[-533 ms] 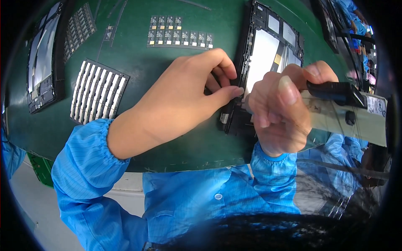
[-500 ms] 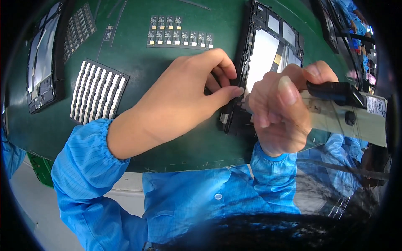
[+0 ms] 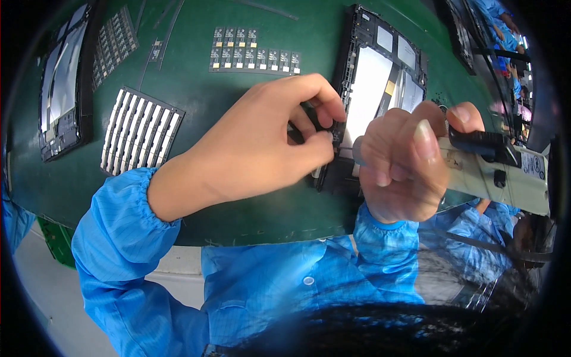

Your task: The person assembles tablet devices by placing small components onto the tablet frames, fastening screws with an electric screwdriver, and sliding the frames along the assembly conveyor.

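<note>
Head-worn fisheye, looking down, near green table (image 3: 202, 101)

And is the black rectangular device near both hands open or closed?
Open: the black device shows uncovered silvery panels inside.

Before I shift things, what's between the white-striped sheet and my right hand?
The head view shows your left hand, then part of the black-framed device.
</note>
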Demonstrator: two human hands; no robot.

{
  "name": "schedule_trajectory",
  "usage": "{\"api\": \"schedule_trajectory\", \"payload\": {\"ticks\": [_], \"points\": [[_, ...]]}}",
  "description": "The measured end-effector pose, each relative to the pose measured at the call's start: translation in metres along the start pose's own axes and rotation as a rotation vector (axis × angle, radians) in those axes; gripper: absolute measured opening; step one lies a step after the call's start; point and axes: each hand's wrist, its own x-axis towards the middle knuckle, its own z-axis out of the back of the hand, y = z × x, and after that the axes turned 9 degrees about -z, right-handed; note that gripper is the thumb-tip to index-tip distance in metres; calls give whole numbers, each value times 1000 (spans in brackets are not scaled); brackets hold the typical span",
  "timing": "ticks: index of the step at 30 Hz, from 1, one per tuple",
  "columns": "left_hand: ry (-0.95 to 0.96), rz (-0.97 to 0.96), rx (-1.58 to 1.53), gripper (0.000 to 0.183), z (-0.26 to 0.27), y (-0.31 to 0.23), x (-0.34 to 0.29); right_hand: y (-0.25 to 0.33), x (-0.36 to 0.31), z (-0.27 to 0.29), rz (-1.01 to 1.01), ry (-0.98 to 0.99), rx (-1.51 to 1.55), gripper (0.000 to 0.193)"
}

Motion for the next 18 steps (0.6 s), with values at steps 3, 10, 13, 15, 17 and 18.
{"api": "schedule_trajectory", "payload": {"ticks": [3, 10, 13, 15, 17, 18], "points": [[27, -17, 47, 31, -1, -7, -2, -2, 1, 5, 65, 67, 87, 39], [6, -143, 186, 20, -5, 2, -1, 1, 2, 7, 63, 148, 180, 39], [-10, -165, 185, 17, -6, 4, -2, 0, 3, 9, 78, 211, 164, 39], [-4, -172, 201, 16, -7, 4, -2, 1, 2, 6, 68, 229, 194, 39], [-12, -193, 223, 15, -8, 3, -2, 2, 3, 5, 60, 227, 204, 39], [-12, -194, 225, 15, -8, 4, -3, 2, 3, 4, 50, 230, 217, 39]]}}
